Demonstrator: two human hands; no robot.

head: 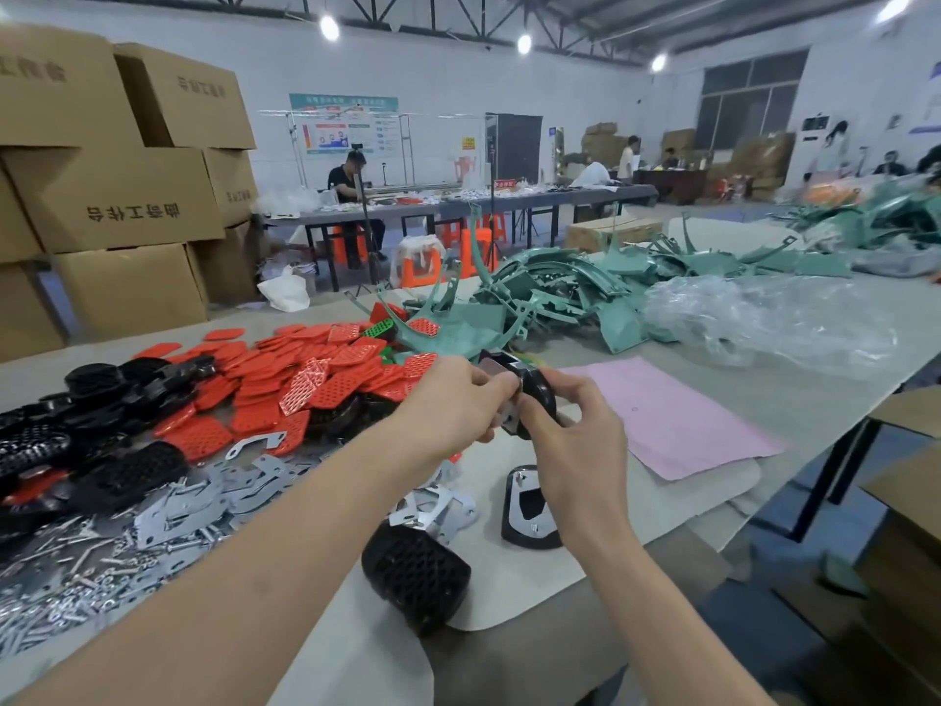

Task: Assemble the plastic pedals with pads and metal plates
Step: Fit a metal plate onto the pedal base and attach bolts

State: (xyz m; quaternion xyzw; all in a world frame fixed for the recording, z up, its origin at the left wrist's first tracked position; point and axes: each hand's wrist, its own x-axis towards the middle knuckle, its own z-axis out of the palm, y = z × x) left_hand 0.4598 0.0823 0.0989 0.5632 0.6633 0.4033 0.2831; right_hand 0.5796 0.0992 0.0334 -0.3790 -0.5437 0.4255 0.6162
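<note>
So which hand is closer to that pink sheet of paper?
The right. The right hand is just beside the pink sheet, gripping the black pedal; the left hand grips that pedal from the other side, nearer the red pads.

Bright ceiling lamps (329, 27), wide-angle edge warp, slight blur

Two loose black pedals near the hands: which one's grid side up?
The left pedal, nearest the camera, mesh up; the right pedal shows a glossy hollow side.

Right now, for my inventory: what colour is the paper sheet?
The sheet is pink; head view.
</note>
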